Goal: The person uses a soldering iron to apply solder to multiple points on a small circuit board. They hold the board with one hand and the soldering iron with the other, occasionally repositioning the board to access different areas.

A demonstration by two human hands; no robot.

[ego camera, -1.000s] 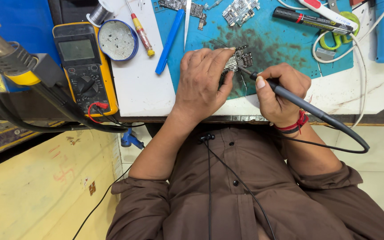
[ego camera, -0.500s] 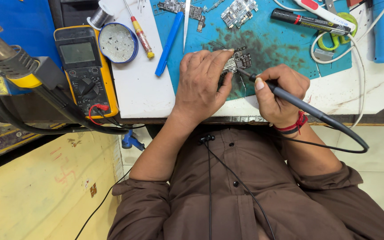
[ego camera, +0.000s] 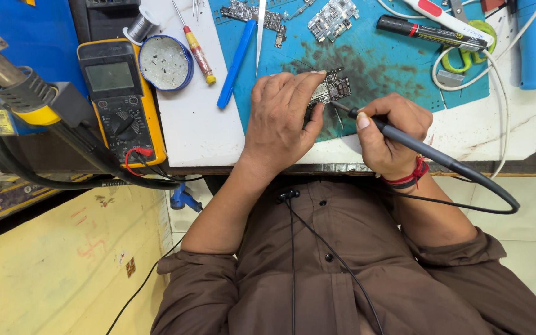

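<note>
The left hand (ego camera: 280,121) is pinching a small dark circuit board (ego camera: 332,89), half hiding it, while the right hand (ego camera: 387,138) is gripping a soldering iron (ego camera: 423,149).

White workbench (ego camera: 193,133), pale tiled floor (ego camera: 528,239)

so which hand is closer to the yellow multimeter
Left. The left hand rests on the teal mat holding the small circuit board, on the side towards the yellow multimeter. The right hand, gripping the soldering iron, lies beyond it, farther away.

free: white board (ego camera: 190,127) left of mat | blocked: multimeter (ego camera: 121,99) farther left (scissors (ego camera: 466,46) right)
</note>
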